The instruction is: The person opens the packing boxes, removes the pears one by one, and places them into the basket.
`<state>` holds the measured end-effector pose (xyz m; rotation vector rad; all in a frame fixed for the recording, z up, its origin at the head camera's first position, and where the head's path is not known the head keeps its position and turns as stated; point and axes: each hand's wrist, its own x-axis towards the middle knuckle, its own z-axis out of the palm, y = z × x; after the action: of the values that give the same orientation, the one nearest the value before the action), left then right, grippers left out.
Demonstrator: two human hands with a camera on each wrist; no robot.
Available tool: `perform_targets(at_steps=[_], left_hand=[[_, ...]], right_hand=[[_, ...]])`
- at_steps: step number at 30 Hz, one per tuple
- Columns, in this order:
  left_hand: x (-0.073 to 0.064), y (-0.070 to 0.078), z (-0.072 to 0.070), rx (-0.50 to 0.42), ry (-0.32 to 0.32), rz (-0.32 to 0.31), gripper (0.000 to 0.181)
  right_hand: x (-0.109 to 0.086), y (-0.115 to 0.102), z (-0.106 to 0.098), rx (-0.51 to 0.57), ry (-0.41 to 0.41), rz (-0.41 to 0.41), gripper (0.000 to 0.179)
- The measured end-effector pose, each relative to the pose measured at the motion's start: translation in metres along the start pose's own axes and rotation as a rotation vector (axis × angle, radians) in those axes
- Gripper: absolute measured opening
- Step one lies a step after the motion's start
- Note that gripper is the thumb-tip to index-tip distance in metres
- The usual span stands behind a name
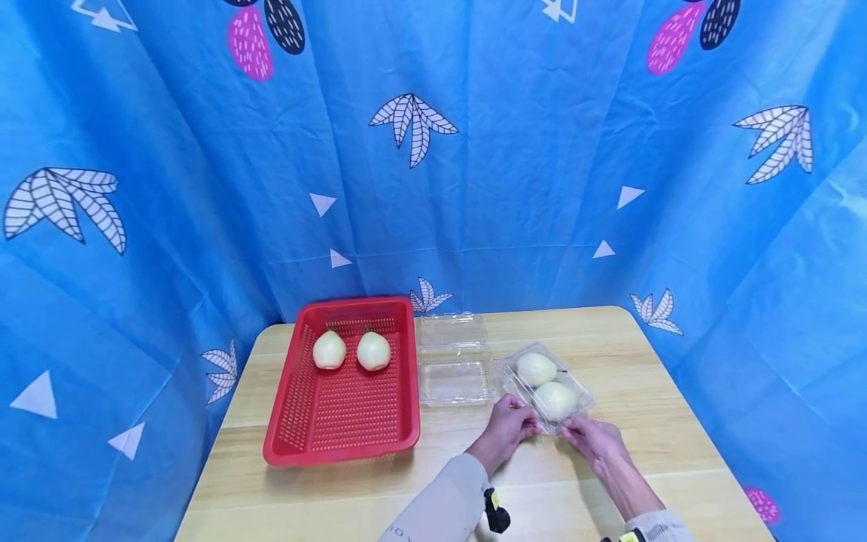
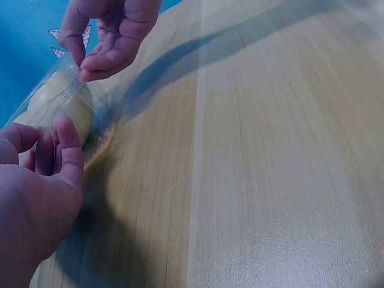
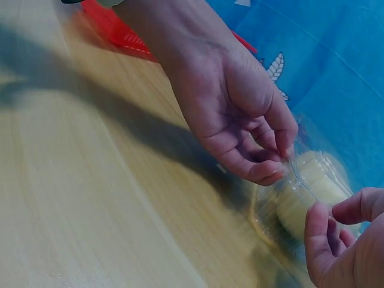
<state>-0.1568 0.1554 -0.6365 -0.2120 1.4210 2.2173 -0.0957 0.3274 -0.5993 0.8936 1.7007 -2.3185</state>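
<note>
1. A see-through box (image 1: 581,397) is set on the right part of the table (image 1: 667,440).
2. Two pale pears (image 1: 556,400) are held inside it, side by side, and see-through plastic is seen over them.
3. The near edge of the box is pinched by the left hand (image 1: 511,427), at the left end, between thumb and fingers.
4. The same edge is pinched by the right hand (image 1: 599,444), at the right end, with thumb and fingers too.
5. To the left, a second box (image 1: 455,382) is placed. Its lid (image 1: 451,331) is laid open toward the back.
6. A red basket (image 1: 352,412) is set just beside the second box, on its left. The floor and sides are dotted with little holes.
7. Two more pears (image 1: 373,351) are kept in the basket, near the back, a little apart.
8. A grey sleeve (image 1: 440,503) is worn on the left arm.
9. Behind the table, a blue curtain (image 1: 515,196) is hung, printed with white leaves and triangles.
</note>
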Motion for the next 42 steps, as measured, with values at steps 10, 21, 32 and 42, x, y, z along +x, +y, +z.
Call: perform_targets(at_steps=[10, 21, 32, 42], left_hand=[[0.0, -0.002, 0.001, 0.002, 0.006, -0.002, 0.031], [-0.003, -0.004, 0.005, 0.003, -0.017, -0.002, 0.033], [-0.002, 0.0, 0.001, 0.015, -0.024, -0.026, 0.029], [-0.005, 0.0, -0.005, 0.027, -0.028, -0.019, 0.02]], right_hand=[[-0.003, -0.004, -0.001, 0.028, -0.013, -0.008, 0.016], [-0.004, -0.003, -0.001, -0.022, 0.017, -0.036, 0.017], [-0.008, -0.009, 0.005, -0.073, 0.001, -0.047, 0.018], [-0.01, -0.012, 0.005, -0.028, -0.001, -0.034, 0.007]])
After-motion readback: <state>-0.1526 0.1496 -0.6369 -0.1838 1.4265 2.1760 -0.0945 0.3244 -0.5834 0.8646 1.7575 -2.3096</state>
